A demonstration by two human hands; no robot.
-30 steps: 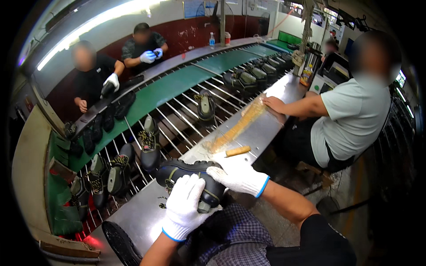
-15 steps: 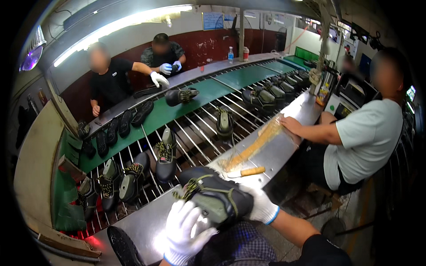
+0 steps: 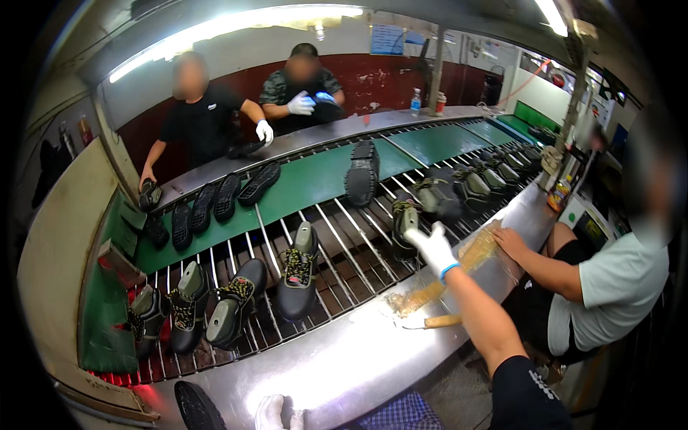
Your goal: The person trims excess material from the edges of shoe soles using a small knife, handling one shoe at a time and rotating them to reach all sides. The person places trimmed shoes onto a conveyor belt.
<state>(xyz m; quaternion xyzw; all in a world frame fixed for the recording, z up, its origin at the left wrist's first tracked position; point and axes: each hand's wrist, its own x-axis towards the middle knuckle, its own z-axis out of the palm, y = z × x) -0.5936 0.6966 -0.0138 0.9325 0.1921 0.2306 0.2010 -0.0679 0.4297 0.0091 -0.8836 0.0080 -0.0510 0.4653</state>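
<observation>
Head camera: a white-gloved right hand (image 3: 432, 249) is hanging over a rack of metal bars (image 3: 369, 247), its fingers spreading wide and gripping nothing visible. Just beside it, a dark shoe (image 3: 405, 223) is sitting on the bars; whether glove and shoe are touching, one cannot tell. A white-gloved left hand (image 3: 271, 413) is showing at the lower edge, over the steel counter (image 3: 344, 358), too cut off to tell what its fingers are doing. Near it, a black sole (image 3: 197, 407) is lying. Below the right forearm, a wooden-handled tool (image 3: 442, 322) is resting near a yellow-brown strip (image 3: 421, 297). To the left, four laced shoes (image 3: 297, 283) are standing along the bars. Beyond, an upturned shoe (image 3: 362, 178) is showing its tread above a green belt (image 3: 315, 175), where more soles (image 3: 227, 197) are lining up. Across the line, two co-workers in dark tops are handling footwear; at right, a seated co-worker in a pale T-shirt (image 3: 609, 294) is resting a hand by the strip.
</observation>
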